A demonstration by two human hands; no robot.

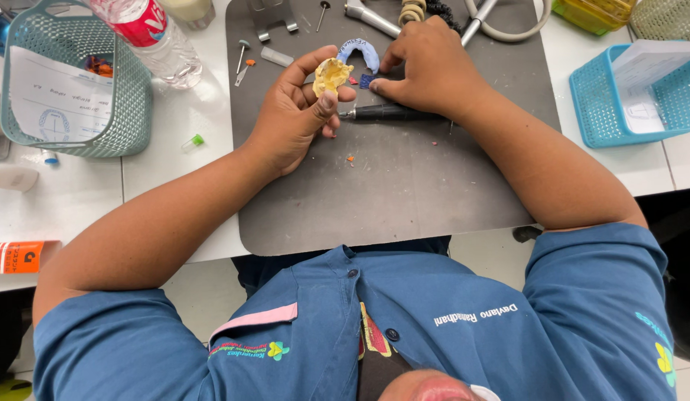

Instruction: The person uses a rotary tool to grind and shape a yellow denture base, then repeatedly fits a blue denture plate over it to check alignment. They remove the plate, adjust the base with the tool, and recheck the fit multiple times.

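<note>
Yellow dental cast [331, 75] pinched in left hand [291, 119] fingers over grey mat [404, 193] near worktop's far edge, right hand [427, 70] fingers closed on small blue piece [366, 80], black handpiece [386, 113] lain beneath it

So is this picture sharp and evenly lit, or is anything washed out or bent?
Head view: the left hand holding the yellow dental cast and the right hand are sharp; the white table glares brightly near the plastic bottle; shadows on the grey mat are soft; the wide lens bows the edges, and the blue shirt looms large.
</note>
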